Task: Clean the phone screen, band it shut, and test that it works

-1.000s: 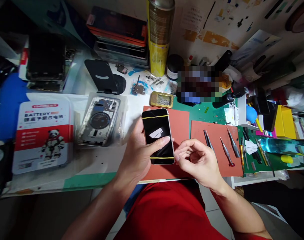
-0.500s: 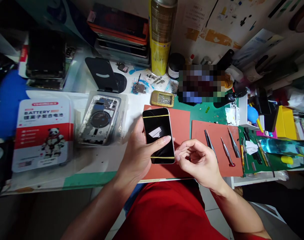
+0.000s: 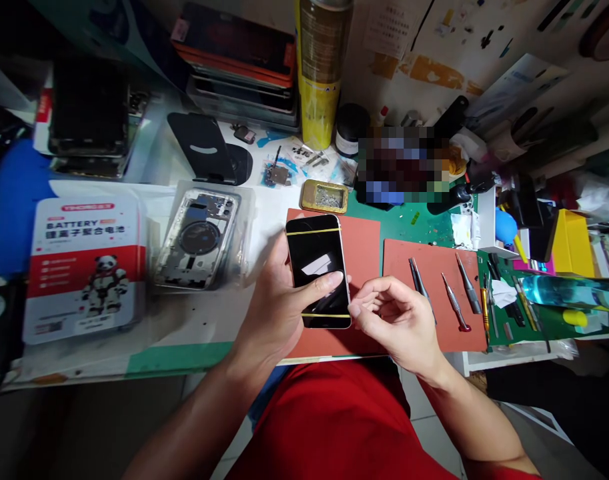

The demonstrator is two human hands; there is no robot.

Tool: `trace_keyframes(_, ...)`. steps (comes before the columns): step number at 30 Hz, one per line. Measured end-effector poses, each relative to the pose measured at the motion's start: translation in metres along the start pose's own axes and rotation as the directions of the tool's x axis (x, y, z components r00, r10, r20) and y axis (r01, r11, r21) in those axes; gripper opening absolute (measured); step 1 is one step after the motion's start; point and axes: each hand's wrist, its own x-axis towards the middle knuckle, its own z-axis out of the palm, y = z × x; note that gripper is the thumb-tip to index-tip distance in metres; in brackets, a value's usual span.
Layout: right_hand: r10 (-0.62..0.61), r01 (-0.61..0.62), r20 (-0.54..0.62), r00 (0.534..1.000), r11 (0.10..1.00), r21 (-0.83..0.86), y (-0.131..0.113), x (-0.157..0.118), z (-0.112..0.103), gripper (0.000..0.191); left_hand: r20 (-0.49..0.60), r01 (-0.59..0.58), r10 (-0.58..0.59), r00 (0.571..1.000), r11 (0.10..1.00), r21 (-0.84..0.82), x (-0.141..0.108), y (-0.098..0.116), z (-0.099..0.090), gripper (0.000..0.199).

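- OK, left hand (image 3: 277,297) was clamped around a black-faced smartphone (image 3: 311,248), thumb flat across the glass.
- Smartphone sat over the left red-brown mat (image 3: 367,243), screen up; one yellow strip (image 3: 314,231) crossed near its top, another near its bottom.
- Right hand (image 3: 401,323) was curled at the phone's lower right edge, thumb and fingers drawn in close; couldn't tell if they touched the edge or pinched anything.
- Right mat (image 3: 401,257), just beside: dark tweezers (image 3: 420,287), silver screwdriver (image 3: 453,299) with red end.
- Gold tin (image 3: 309,197) of small metal bits lay just past the left mat's far edge.
- Left on bench (image 3: 184,327): opened phone housing (image 3: 190,257) in clear tray, then red-and-white battery box (image 3: 67,270).
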Motion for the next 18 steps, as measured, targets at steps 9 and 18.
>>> trace_keyframes(9,0.045,-0.042,-0.065,0.997,0.998,0.051,-0.008,-0.009,0.01,0.009,0.011,0.044,-0.043,0.999,0.988,-0.15,0.006,-0.004,0.001,0.064)
trace_keyframes(18,0.053,-0.055,-0.085,0.995,0.998,-0.023,-0.005,-0.018,0.007,0.008,0.034,0.088,-0.083,0.996,0.976,-0.197,0.008,-0.009,-0.001,0.059)
